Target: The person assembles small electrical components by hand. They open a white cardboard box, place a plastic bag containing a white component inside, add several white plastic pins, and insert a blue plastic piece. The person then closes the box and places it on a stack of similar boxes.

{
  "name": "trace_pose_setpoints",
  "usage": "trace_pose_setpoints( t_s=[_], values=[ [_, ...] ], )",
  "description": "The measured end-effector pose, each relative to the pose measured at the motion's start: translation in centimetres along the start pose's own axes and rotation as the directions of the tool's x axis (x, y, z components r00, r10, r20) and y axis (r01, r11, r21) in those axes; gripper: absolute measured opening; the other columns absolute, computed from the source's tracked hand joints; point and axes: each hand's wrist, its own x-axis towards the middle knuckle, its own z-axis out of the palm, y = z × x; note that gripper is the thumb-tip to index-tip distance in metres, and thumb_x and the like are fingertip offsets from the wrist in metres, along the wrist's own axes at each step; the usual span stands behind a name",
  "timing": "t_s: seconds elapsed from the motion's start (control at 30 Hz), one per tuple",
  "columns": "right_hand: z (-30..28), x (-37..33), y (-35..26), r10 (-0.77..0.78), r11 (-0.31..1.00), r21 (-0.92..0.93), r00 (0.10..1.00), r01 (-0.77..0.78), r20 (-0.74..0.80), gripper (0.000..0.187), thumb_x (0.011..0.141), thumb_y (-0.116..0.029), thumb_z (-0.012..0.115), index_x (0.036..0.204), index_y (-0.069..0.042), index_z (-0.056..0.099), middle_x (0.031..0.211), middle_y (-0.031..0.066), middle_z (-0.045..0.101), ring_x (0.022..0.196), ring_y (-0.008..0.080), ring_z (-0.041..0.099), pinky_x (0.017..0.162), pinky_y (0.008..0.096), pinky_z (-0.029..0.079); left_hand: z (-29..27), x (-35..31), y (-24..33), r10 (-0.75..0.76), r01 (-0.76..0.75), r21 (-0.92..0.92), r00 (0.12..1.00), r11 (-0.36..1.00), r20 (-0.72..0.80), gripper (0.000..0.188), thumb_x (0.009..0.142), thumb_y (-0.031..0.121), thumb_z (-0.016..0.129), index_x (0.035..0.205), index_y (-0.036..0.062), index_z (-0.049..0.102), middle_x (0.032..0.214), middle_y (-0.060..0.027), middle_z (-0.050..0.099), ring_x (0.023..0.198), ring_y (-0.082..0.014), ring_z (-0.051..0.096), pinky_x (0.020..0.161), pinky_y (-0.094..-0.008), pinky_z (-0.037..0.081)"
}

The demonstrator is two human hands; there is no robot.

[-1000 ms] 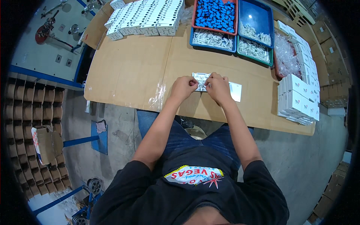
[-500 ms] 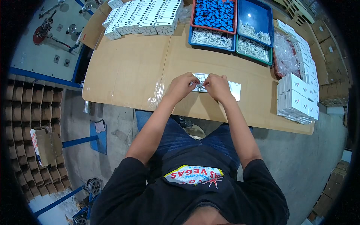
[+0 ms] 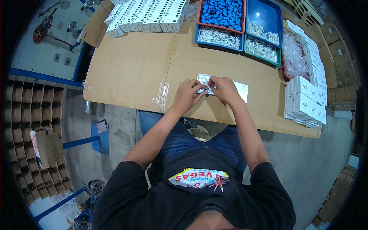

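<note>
A white rectangular panel (image 3: 240, 91) lies flat on the cardboard-covered table in front of me. Its left half shows greyish small fittings or a clear bag, too small to tell apart. Over the panel's left end, my left hand (image 3: 187, 96) has its thumb and fingers bent in a pinch at the fittings. Just right of it, my right hand (image 3: 225, 90) pinches down on the same spot with thumb and forefinger. What sits between the fingertips of either hand is hidden.
Small white boxes (image 3: 171, 26) stand in rows at the back left. Trays of blue pieces (image 3: 220, 14) and white plugs (image 3: 218, 37) are at the back, beside a blue tray (image 3: 262, 15). At right are crumpled clear bags (image 3: 296, 57) and stacked white boxes (image 3: 304, 101).
My left hand has shifted slightly right and lower, its fingers spreading more over the panel's left end. My right hand stays close by, its fingers a little more curled.
</note>
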Motion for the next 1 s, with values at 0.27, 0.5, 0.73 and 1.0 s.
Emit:
trace_pose_setpoints(
  t_s=[0.27, 0.5, 0.73, 1.0],
  values=[
    [-1.0, -0.8, 0.1, -0.014, 1.0, -0.009, 1.0, 0.014, -0.003, 0.018, 0.086, -0.013, 0.068, 0.105, -0.013, 0.069, 0.09, 0.0069, 0.077, 0.087, 0.0301, 0.071, 0.087, 0.0424, 0.048, 0.0, -0.3, 0.1, -0.059, 0.058, -0.029, 0.998, 0.998, -0.027, 0.054, 0.082, 0.03, 0.082, 0.13, 0.013, 0.064, 0.127, -0.012, 0.058, 0.115, -0.0291, 0.057, 0.098, -0.0439, 0.043],
    [-4.0, 1.5, 0.4, 0.096, 0.973, 0.206, 0.995, -0.102, 0.041, 0.018, 0.089, -0.019, 0.07, 0.103, -0.007, 0.072, 0.091, 0.0166, 0.075, 0.085, 0.0366, 0.071, 0.078, 0.0431, 0.055, -0.2, 0.3, 0.3, -0.16, 0.157, 0.141, 0.987, 0.977, 0.01, 0.104, 0.072, 0.057, 0.083, 0.147, -0.0024, 0.042, 0.145, -0.0203, 0.049, 0.139, -0.039, 0.043, 0.118, -0.0534, 0.028],
    [-11.2, 11.7, 7.7, 0.034, 0.999, 0.031, 0.953, -0.026, -0.302, 0.021, 0.091, -0.025, 0.067, 0.106, -0.01, 0.073, 0.095, 0.0139, 0.075, 0.084, 0.0345, 0.072, 0.076, 0.0436, 0.056, 0.0, 0.9, 0.5, -0.209, 0.203, 0.115, 0.976, 0.973, 0.052, 0.103, 0.073, 0.06, 0.081, 0.143, -0.0067, 0.046, 0.145, -0.0223, 0.049, 0.142, -0.039, 0.041, 0.12, -0.0564, 0.025],
    [-19.5, 28.7, 13.6, -0.07, 0.917, -0.357, 0.807, -0.18, -0.587, 0.024, 0.093, -0.026, 0.057, 0.11, -0.018, 0.072, 0.103, 0.016, 0.075, 0.092, 0.0403, 0.071, 0.081, 0.0525, 0.056, -0.5, 1.7, 0.7, -0.219, 0.209, 0.122, 0.972, 0.97, 0.078, 0.099, 0.072, 0.059, 0.081, 0.143, -0.0032, 0.048, 0.144, -0.0189, 0.049, 0.143, -0.0365, 0.041, 0.119, -0.0572, 0.026]
  ],
)
